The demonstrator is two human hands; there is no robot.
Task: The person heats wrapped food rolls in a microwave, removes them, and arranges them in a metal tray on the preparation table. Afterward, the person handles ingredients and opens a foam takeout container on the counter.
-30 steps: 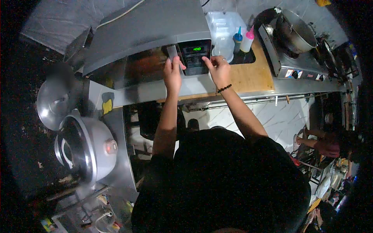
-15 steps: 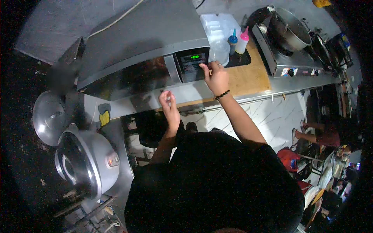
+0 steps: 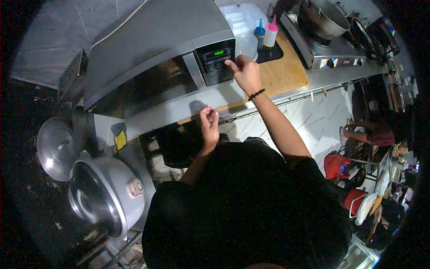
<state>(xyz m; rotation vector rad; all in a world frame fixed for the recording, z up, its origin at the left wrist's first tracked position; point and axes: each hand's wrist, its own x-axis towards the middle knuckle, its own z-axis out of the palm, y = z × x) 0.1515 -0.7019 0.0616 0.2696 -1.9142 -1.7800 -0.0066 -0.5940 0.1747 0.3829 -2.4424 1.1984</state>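
A microwave oven stands on the counter with its door closed. Green digits reading 100 glow on its control panel. My right hand, with a dark beaded bracelet at the wrist, is at the panel's lower right edge. Its thumb sticks out over the panel and the fingers curl behind; whether the thumb touches a button I cannot tell. My left hand hangs before the counter edge below the microwave door, fingers loosely bent and apart from the thumb, nothing held.
Right of the microwave are clear plastic containers, a blue-tipped squeeze bottle, a pink-tipped one and a wooden board. Beyond sits a gas stove with a pot. At left stands a large rice cooker.
The view has shifted, so the microwave appears higher and further left. My left hand has moved right along the counter edge. My right thumb stays at about the same panel spot.
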